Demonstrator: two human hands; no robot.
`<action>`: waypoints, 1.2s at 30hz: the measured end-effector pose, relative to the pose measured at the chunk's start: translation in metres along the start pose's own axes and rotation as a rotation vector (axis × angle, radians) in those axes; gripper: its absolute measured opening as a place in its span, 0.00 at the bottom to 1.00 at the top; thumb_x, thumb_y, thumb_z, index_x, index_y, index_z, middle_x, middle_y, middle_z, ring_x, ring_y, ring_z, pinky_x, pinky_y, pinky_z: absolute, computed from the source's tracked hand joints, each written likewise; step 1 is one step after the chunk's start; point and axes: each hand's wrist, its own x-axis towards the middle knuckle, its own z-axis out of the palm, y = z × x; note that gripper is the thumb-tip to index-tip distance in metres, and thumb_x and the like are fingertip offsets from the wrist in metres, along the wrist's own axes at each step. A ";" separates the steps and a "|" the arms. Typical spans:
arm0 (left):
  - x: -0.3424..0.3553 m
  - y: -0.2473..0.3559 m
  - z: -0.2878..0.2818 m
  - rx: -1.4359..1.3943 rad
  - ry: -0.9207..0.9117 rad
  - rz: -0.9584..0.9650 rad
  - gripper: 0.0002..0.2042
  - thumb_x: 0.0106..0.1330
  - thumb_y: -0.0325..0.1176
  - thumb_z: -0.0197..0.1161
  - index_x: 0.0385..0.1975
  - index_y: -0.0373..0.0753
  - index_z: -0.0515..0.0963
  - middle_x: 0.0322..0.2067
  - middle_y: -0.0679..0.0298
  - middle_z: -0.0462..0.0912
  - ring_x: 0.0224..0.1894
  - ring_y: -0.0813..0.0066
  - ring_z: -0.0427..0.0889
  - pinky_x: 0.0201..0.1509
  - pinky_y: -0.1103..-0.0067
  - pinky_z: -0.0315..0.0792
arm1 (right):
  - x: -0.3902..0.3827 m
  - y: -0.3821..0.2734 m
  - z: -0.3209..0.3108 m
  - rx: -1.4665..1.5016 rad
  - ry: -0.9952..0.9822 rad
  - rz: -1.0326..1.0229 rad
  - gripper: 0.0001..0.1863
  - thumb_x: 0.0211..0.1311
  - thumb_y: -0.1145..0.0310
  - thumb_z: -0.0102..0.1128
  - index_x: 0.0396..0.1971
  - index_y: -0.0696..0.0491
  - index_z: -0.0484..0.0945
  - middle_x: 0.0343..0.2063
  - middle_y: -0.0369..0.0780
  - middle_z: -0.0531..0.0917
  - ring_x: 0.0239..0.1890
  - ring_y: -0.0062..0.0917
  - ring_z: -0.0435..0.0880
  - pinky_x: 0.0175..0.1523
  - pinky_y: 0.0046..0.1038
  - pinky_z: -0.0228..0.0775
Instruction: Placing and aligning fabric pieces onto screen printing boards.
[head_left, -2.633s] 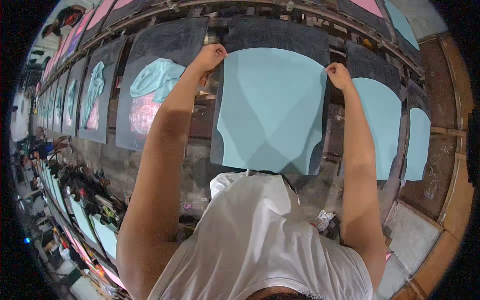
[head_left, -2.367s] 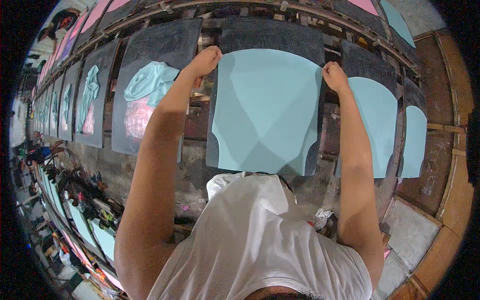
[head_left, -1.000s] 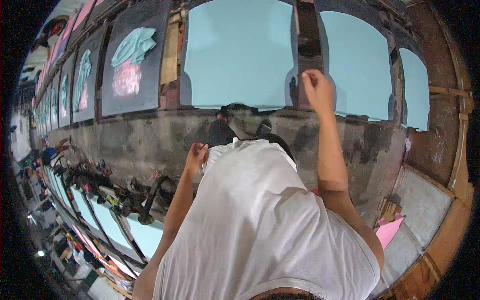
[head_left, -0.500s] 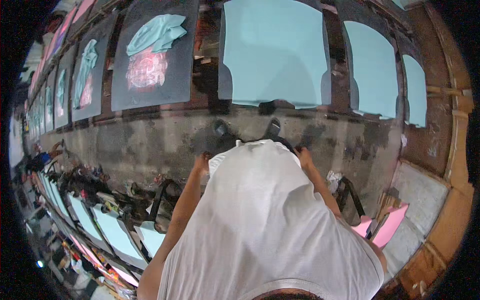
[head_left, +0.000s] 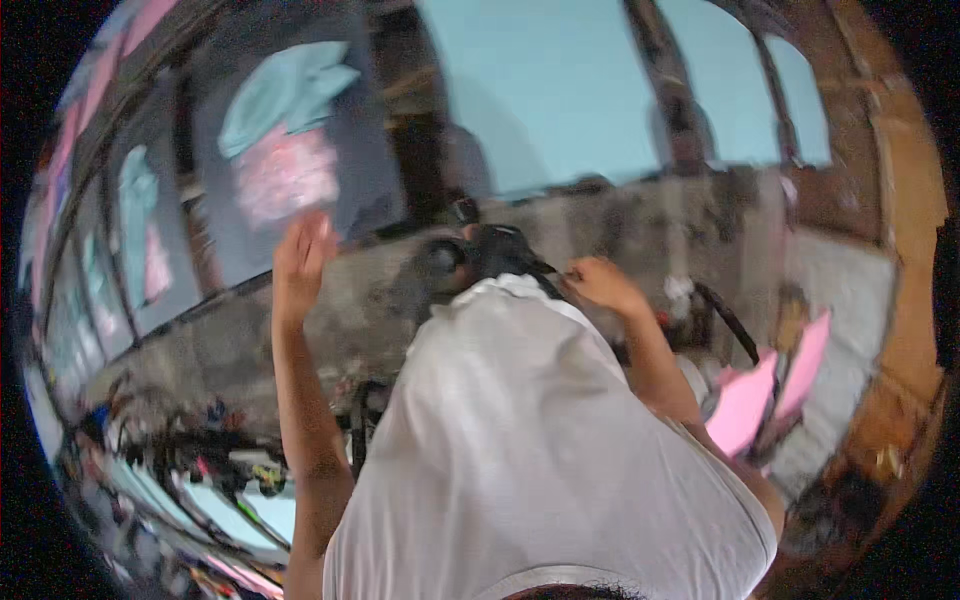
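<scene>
My left hand (head_left: pixel 303 262) is raised at the near edge of a dark board (head_left: pixel 360 185), blurred, with its fingers stretched out and nothing visible in them. On that board lie a bunched light-blue cloth piece (head_left: pixel 275 100) and, just nearer, a pink-and-white patch (head_left: pixel 288 178). Whether my left hand touches the board, I cannot tell. My right hand (head_left: pixel 603 285) is beside the hem of the white shirt (head_left: pixel 520 400), its fingers curled in, with nothing seen in them. Ahead of it, a light-blue shirt-shaped panel (head_left: pixel 545 100) is spread flat on another board.
More light-blue panels (head_left: pixel 715 80) lie on boards at the far right. Boards with bunched cloth (head_left: pixel 140 195) run off to the left. A stained grey floor (head_left: pixel 640 225) forms the aisle. Behind me on the right stand pink pieces (head_left: pixel 742 405) beside a pale slab (head_left: pixel 840 300).
My left hand has swung up and forward from the shirt's side to the board's edge. My right hand has risen slightly. The view has shifted and turned toward the board with the pink patch.
</scene>
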 end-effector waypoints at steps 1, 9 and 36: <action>0.041 0.004 -0.012 0.023 0.035 0.134 0.16 0.70 0.42 0.56 0.45 0.34 0.75 0.38 0.60 0.82 0.39 0.77 0.79 0.42 0.79 0.73 | -0.003 -0.021 -0.018 0.080 0.041 -0.072 0.16 0.61 0.58 0.59 0.35 0.57 0.79 0.28 0.43 0.83 0.30 0.35 0.81 0.37 0.33 0.71; 0.184 -0.009 -0.094 0.562 0.238 0.356 0.15 0.57 0.29 0.65 0.45 0.38 0.75 0.38 0.54 0.78 0.40 0.63 0.80 0.40 0.74 0.75 | 0.151 -0.209 -0.097 0.372 0.346 -0.587 0.13 0.61 0.63 0.62 0.27 0.58 0.76 0.18 0.33 0.74 0.22 0.14 0.69 0.29 0.20 0.63; 0.124 0.081 -0.282 -0.088 -0.228 0.416 0.24 0.54 0.34 0.73 0.44 0.45 0.64 0.36 0.68 0.73 0.41 0.80 0.71 0.48 0.81 0.64 | 0.111 -0.358 -0.151 1.221 0.822 -0.667 0.08 0.70 0.65 0.51 0.30 0.49 0.71 0.27 0.28 0.70 0.30 0.10 0.64 0.36 0.16 0.57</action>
